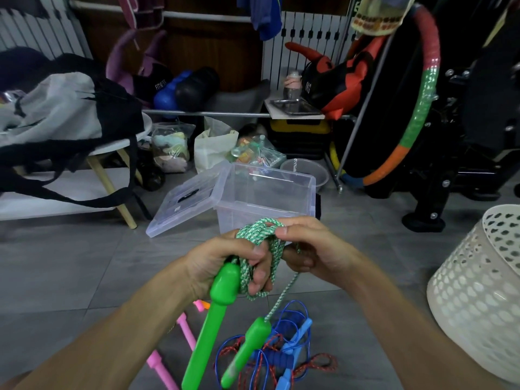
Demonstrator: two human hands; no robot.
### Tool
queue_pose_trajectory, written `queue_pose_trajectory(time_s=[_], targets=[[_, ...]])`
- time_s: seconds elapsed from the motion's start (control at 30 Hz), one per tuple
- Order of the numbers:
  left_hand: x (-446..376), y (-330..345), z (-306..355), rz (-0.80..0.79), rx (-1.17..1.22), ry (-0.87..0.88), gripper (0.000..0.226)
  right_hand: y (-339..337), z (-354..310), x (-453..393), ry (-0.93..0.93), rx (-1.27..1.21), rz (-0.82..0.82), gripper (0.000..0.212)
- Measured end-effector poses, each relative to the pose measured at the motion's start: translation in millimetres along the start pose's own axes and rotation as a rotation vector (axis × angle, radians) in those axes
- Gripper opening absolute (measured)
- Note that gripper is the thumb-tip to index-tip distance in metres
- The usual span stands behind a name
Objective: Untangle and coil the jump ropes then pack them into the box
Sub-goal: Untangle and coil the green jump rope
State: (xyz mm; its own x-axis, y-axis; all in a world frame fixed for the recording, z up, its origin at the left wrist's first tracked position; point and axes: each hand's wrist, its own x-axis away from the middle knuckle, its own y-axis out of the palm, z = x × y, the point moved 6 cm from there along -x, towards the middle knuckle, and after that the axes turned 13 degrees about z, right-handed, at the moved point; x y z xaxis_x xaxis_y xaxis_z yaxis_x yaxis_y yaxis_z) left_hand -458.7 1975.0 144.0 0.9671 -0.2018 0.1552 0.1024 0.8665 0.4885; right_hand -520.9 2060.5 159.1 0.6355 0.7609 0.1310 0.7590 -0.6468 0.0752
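Here, both hands' curled fingers (260, 273) grip the green rope (260, 235) coiled between them.

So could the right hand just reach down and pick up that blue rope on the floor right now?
Probably not at once. The right hand pinches a loop of the green rope, which the left hand also grips. The blue rope lies below with nothing over it, so a freed hand likely could.

The lower end of the long green handle (208, 327) runs off the bottom edge. A second green handle (244, 353) is motion-blurred. The white basket (478, 291) is cut off at right.
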Motion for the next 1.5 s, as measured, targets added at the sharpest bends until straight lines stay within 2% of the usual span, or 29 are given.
queue_pose_trajectory(time_s=[0.17,0.27,0.43,0.57,0.67,0.77,0.87,0.93,1.03,1.1,1.17,1.33,1.43,1.5], targets=[[3,-14,6,0.228,-0.273,0.009,0.002,0,-2,0,-0.039,0.104,0.069,0.024],[1,-22,8,0.354,-0.355,0.041,0.008,-1,-2,-1,-0.060,0.195,0.153,0.026],[-3,-36,12,0.623,-0.737,0.180,0.005,-9,5,-3,-0.026,0.268,0.283,0.019],[-3,-28,16,0.651,-0.752,0.269,0.016,-2,6,-2,-0.018,0.226,0.189,0.022],[-1,-30,20,0.725,-0.596,0.305,0.026,-4,0,1,-0.009,0.222,0.197,0.025],[-2,-30,20,0.706,-0.445,0.327,0.025,-13,-7,2,-0.054,0.281,0.201,0.015],[-6,-30,12,0.585,-0.480,0.218,0.001,-22,-10,3,-0.140,0.482,0.203,0.015],[-6,-31,7,0.479,-0.651,0.123,0.017,-20,-8,3,-0.177,0.631,0.172,0.017],[-3,-25,3,0.370,-0.791,0.056,0.031,-17,2,1,-0.151,0.699,0.137,0.021],[-1,-20,4,0.331,-0.824,0.060,0.042,-19,4,1,-0.140,0.708,0.139,0.020],[0,-16,4,0.301,-0.799,0.060,0.041,-22,2,2,-0.131,0.688,0.122,0.016],[3,-12,7,0.382,-0.704,0.119,0.026,-30,0,4,-0.053,0.634,0.126,0.014],[4,-19,13,0.491,-0.722,0.193,0.023,-37,1,7,-0.027,0.568,0.142,0.045],[6,-25,18,0.555,-0.705,0.220,0.020,-48,-1,9,-0.006,0.491,0.185,0.041]])
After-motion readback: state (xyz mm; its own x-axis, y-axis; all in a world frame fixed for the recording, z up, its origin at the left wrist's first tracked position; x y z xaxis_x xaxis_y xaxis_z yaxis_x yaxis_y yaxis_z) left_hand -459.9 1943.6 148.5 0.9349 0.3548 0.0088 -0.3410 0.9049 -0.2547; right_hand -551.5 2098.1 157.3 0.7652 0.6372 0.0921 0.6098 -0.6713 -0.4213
